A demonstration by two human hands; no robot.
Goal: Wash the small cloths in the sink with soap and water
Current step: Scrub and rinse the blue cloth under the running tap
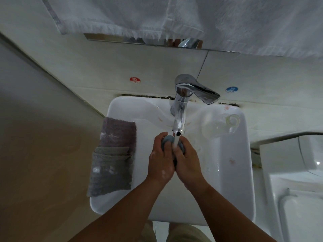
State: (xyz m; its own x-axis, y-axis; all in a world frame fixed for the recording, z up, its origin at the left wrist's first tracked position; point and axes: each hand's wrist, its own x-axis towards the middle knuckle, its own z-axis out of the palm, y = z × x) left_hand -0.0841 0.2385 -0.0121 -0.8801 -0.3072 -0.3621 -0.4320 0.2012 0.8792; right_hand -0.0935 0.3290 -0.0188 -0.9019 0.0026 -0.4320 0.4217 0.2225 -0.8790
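Note:
A small blue-grey cloth (168, 139) is bunched between my two hands over the white sink (232, 165), right under the chrome tap (180, 117). Water runs from the spout onto the cloth. My left hand (160, 158) grips the cloth's left side, with soap foam on its back. My right hand (187, 160) grips the right side; most of the cloth is hidden by my fingers. Two more small cloths lie on the sink's left rim: a purple-grey one (118, 131) at the back and a grey one (110, 172) in front, hanging over the edge.
A clear soap dish (222, 124) sits on the sink's right rim. White towels (174, 16) hang above a mirror strip. Hot (135, 79) and cold (231, 89) stickers are on the tiled wall. A white toilet (295, 172) stands to the right.

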